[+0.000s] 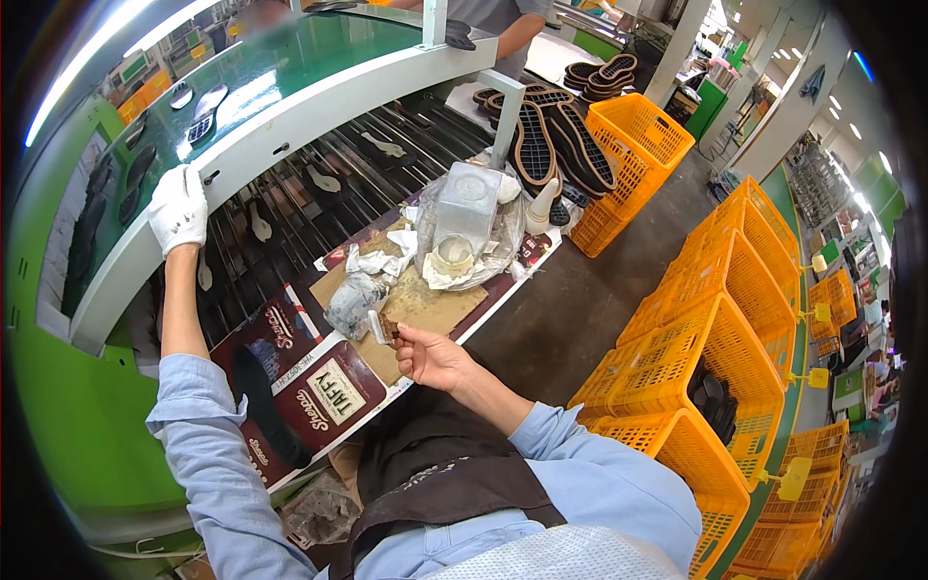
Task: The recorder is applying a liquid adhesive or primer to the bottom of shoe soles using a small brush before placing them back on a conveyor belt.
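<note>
My left hand (179,211), in a white glove, rests on the white rail (126,259) of the conveyor with its fingers curled over the edge. My bare right hand (431,358) pinches a small brush-like tool (390,332), brown with a white part, above the cardboard-covered bench. Close to it lies a grey, stained cloth bundle (356,307). Beyond stands a clear plastic container (468,203), neck down over a small clear cup (452,254) among crumpled plastic. A dark shoe sole (259,401) lies on the bench between my arms.
Dark slats (290,208) carry several pale sole-shaped pieces. Soles lie on the green belt (256,92). Stacked soles (551,145) and a white nozzle bottle (539,209) occupy the bench's far end. Yellow-orange crates (667,362) line the right. Another person's arm (522,34) shows behind the conveyor.
</note>
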Demonstrator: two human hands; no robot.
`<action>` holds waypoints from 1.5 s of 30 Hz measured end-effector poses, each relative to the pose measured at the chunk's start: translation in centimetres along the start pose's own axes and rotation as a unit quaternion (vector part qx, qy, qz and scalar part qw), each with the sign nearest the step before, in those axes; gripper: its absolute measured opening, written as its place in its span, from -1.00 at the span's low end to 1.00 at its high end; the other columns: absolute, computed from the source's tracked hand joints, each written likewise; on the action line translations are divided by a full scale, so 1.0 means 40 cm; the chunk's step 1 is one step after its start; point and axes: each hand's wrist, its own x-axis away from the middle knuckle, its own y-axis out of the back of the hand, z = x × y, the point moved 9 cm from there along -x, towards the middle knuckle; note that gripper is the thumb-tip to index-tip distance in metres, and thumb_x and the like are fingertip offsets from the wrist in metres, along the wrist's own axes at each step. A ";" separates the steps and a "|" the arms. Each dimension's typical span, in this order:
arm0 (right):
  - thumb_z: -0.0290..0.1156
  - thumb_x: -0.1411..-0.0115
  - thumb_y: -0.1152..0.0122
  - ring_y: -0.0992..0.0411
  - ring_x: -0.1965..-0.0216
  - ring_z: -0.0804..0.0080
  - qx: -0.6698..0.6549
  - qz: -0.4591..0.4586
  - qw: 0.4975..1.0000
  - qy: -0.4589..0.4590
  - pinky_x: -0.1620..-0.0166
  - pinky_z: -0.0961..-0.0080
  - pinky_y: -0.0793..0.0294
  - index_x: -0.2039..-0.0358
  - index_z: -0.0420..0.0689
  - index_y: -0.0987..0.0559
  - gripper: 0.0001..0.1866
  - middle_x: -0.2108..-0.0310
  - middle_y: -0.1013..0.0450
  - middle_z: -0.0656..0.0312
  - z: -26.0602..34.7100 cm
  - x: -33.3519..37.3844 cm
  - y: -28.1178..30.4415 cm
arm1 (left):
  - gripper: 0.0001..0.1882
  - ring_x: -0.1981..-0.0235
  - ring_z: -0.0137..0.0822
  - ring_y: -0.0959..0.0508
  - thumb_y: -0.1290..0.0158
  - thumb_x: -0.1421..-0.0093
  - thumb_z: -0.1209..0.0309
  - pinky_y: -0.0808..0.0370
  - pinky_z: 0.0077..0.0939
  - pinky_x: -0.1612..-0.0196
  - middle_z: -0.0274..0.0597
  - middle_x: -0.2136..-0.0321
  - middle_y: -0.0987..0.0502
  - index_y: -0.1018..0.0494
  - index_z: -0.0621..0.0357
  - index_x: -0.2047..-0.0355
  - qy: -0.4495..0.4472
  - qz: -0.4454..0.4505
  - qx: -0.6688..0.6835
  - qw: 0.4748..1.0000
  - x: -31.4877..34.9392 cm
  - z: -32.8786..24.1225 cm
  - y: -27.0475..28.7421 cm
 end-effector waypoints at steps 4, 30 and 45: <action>-0.32 -0.20 -0.22 -0.32 0.54 0.66 -0.004 -0.005 1.000 -0.001 0.47 0.70 -0.36 0.28 -0.06 -0.50 -0.86 0.42 -0.44 0.35 0.000 -0.001 0.000 | -0.71 0.25 -0.05 -0.55 0.08 -0.24 0.21 -0.46 -0.25 0.12 -0.05 0.28 -0.56 -0.52 0.13 0.28 -0.008 0.002 -0.003 1.000 -0.002 -0.005 -0.002; -0.38 -0.18 -0.25 -0.34 0.61 0.69 -0.052 0.072 0.994 0.060 0.54 0.72 -0.40 0.35 -0.13 -0.52 -0.88 0.51 -0.45 0.36 0.033 0.171 -0.029 | -0.44 0.05 0.12 -0.45 0.26 -0.28 -0.09 -0.36 -0.12 -0.01 0.17 0.12 -0.48 -0.43 0.13 0.09 0.079 0.223 -0.014 0.972 -0.059 0.090 -0.140; -0.33 -0.17 -0.26 -0.34 0.60 0.71 -0.024 0.051 0.998 0.034 0.54 0.72 -0.38 0.32 -0.09 -0.54 -0.86 0.50 -0.47 0.40 -0.014 0.130 0.006 | -0.38 0.01 0.08 -0.45 0.22 -0.25 -0.12 -0.35 -0.18 -0.06 0.16 0.07 -0.47 -0.44 0.17 0.03 0.084 0.206 -0.023 0.975 -0.041 0.068 -0.123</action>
